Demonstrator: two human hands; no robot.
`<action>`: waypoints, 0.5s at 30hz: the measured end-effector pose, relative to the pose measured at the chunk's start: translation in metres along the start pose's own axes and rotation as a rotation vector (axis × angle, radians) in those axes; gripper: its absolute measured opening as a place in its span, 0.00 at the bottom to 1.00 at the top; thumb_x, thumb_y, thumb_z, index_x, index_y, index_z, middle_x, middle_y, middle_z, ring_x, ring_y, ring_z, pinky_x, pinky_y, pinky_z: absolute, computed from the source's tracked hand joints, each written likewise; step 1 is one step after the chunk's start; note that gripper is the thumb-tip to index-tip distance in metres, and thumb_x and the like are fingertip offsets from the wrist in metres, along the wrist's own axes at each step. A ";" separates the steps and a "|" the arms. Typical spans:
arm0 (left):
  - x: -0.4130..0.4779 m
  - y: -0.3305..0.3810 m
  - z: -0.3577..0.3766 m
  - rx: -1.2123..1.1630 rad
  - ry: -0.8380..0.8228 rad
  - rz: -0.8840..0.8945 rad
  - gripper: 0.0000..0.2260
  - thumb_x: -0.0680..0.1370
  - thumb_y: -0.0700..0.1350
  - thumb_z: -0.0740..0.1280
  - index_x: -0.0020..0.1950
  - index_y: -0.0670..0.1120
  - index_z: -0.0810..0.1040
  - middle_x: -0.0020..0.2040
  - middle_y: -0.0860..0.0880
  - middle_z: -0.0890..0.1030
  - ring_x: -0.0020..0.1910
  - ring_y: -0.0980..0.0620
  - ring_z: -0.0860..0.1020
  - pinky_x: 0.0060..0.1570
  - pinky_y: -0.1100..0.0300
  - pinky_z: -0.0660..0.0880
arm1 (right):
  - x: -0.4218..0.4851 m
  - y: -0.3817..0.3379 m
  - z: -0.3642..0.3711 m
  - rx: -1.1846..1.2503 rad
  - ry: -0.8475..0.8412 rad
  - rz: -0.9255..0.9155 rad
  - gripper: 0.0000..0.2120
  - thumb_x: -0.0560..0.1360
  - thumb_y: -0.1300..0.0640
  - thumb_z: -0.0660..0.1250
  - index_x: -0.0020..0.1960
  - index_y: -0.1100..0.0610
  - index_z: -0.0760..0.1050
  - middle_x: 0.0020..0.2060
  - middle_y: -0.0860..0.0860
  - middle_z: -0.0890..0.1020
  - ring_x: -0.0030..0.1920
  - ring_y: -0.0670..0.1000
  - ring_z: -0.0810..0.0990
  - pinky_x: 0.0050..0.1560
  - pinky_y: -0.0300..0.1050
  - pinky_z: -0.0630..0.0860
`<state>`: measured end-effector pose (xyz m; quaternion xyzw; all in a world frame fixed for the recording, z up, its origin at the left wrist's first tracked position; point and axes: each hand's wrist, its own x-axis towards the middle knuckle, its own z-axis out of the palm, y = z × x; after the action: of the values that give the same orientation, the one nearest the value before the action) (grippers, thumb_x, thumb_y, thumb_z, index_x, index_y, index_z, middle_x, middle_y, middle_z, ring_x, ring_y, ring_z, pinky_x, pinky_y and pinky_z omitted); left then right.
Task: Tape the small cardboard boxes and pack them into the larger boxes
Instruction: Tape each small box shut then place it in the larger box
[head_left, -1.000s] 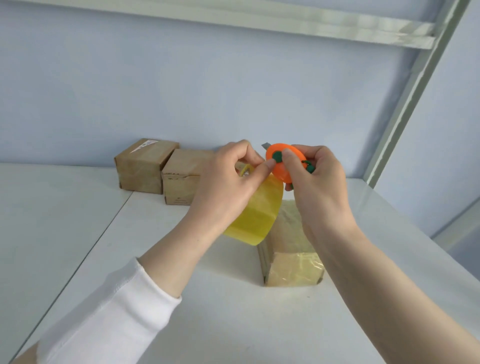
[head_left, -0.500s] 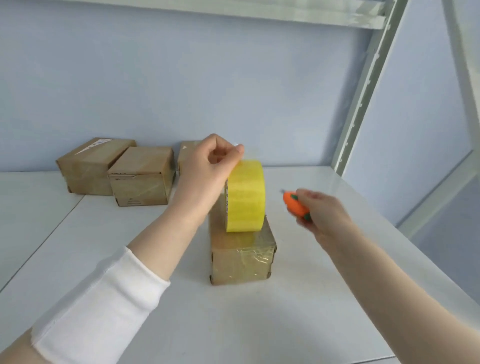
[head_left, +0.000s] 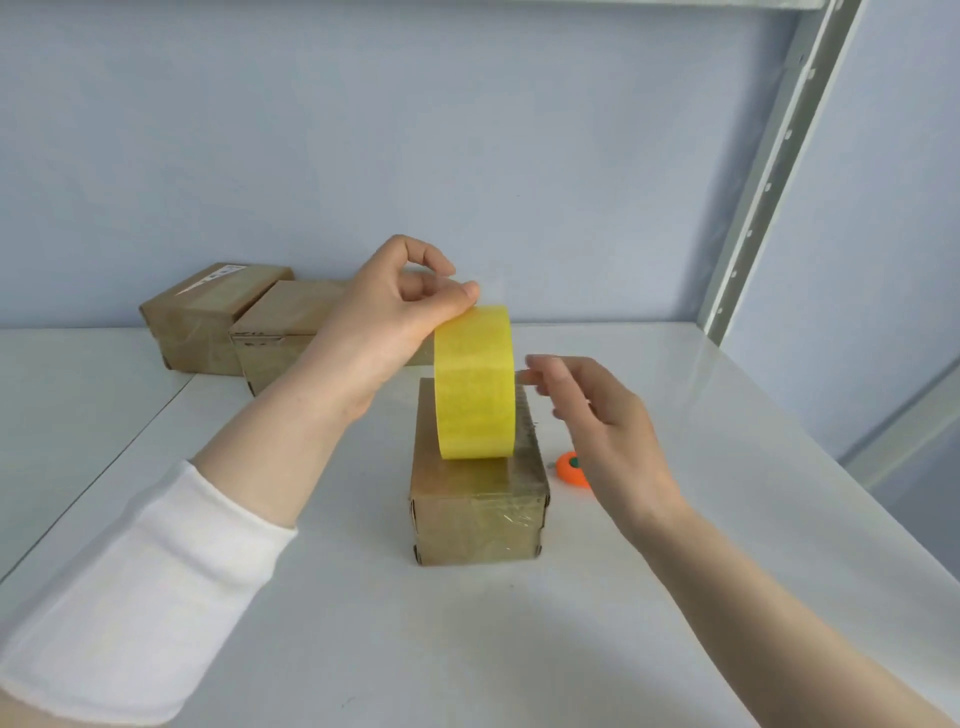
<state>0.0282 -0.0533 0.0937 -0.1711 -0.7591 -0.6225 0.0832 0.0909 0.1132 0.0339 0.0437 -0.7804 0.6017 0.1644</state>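
A small cardboard box (head_left: 478, 512) with clear tape over its top and front sits in the middle of the white table. A yellow tape roll (head_left: 474, 382) stands on edge on top of it. My left hand (head_left: 395, 312) holds the roll at its upper left rim, thumb and fingers curled around it. My right hand (head_left: 592, 410) hovers just right of the roll, fingers relaxed and slightly blurred, holding nothing. An orange cutter (head_left: 571, 467) lies on the table beside the box, partly hidden behind my right hand.
Two more small cardboard boxes (head_left: 208, 317) (head_left: 280, 332) stand side by side against the back wall at the left. A white metal shelf upright (head_left: 769, 171) rises at the right rear. A seam (head_left: 104, 467) splits the table surface on the left.
My right hand has put the orange cutter down on the table and moved back toward the roll. My left hand still holds the roll on the box.
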 end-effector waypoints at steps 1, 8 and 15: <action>0.002 0.000 -0.001 -0.003 0.001 -0.009 0.07 0.74 0.46 0.71 0.46 0.51 0.73 0.34 0.57 0.81 0.37 0.58 0.78 0.45 0.58 0.70 | -0.004 -0.010 0.004 0.035 -0.073 -0.028 0.09 0.76 0.41 0.60 0.47 0.44 0.77 0.41 0.34 0.81 0.43 0.33 0.76 0.39 0.27 0.71; 0.012 0.005 -0.004 0.074 -0.099 0.100 0.05 0.73 0.43 0.71 0.39 0.52 0.80 0.34 0.61 0.82 0.36 0.66 0.78 0.39 0.75 0.72 | -0.012 -0.023 0.024 0.019 -0.181 -0.030 0.25 0.68 0.38 0.62 0.44 0.62 0.78 0.35 0.52 0.78 0.37 0.48 0.74 0.41 0.45 0.72; 0.028 0.011 -0.010 0.258 -0.089 0.246 0.09 0.70 0.44 0.75 0.33 0.54 0.78 0.32 0.58 0.79 0.30 0.67 0.75 0.34 0.75 0.68 | -0.020 -0.019 0.034 -0.016 -0.047 0.027 0.23 0.66 0.35 0.64 0.42 0.54 0.81 0.39 0.49 0.85 0.40 0.44 0.82 0.44 0.43 0.79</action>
<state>0.0056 -0.0567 0.1157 -0.2781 -0.8091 -0.4967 0.1462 0.1084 0.0730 0.0378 0.0458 -0.7893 0.5965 0.1381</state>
